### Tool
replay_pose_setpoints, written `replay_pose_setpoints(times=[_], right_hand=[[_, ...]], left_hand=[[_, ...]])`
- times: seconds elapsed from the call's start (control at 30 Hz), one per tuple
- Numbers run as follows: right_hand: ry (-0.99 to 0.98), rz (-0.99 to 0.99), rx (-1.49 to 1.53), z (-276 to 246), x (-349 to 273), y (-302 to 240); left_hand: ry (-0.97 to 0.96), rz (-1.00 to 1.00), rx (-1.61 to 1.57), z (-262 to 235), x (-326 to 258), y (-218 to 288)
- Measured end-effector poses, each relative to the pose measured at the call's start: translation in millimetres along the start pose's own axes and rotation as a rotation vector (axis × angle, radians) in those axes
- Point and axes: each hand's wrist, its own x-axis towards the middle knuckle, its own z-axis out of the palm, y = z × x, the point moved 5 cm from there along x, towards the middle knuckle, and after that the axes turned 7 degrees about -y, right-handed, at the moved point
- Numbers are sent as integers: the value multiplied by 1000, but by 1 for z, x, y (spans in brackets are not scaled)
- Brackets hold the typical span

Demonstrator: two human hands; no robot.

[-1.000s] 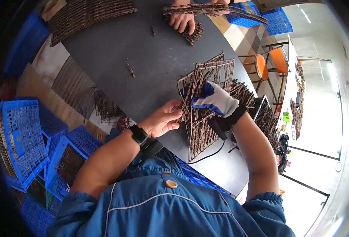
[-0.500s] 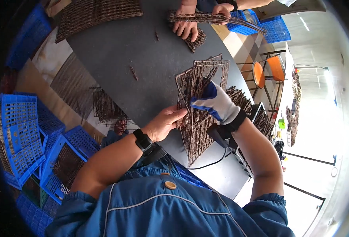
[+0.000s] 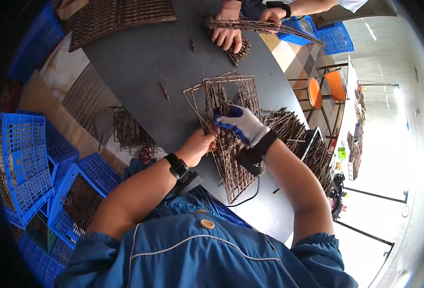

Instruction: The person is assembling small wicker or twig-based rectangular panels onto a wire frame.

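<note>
Over the near part of the dark table, a rectangular wire frame (image 3: 232,175) filled with rough brown twig-like strips stands tilted between my hands. A second thin wire frame (image 3: 191,98) overlaps it at the left. My bare left hand (image 3: 201,145) is closed on the frames' left edge, thumb on top. In a white and blue glove, my right hand (image 3: 243,126) lies against the front, its fingers curled round some brown strips in the middle. The fingertips are partly hidden. Just right of the glove lies a heap of loose brown strips (image 3: 289,127).
Across the table (image 3: 135,72), a co-worker's hands (image 3: 229,36) hold a bundle of long brown strips (image 3: 255,24). A woven brown panel (image 3: 125,19) lies at the far left. Blue crates (image 3: 27,158) stand on the left floor; orange chairs (image 3: 314,92) stand at the right.
The frames have turned to face me more and shifted slightly left. My gloved right hand has moved left and down with them; my left hand has moved slightly left and keeps its grip.
</note>
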Motion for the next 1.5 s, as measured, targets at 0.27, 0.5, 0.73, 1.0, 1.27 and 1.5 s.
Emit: replay_pose_setpoints(times=[0.27,0.5,0.73,1.0,1.27,1.5], right_hand=[[222,-32,106,-14,26,26],[321,128,-609,3,31,6],[192,219,-869,28,23,-15],[235,68,-780,12,35,-13],[250,39,-642,-18,45,14],[107,-175,42,9,54,30]], left_hand=[[124,-85,32,-32,6,-10],[124,-78,43,-36,16,-20],[125,-62,130,-40,16,-15],[102,-77,-48,-45,20,-19],[26,-81,-72,-45,20,-22],[-41,-33,-60,-46,18,-26]])
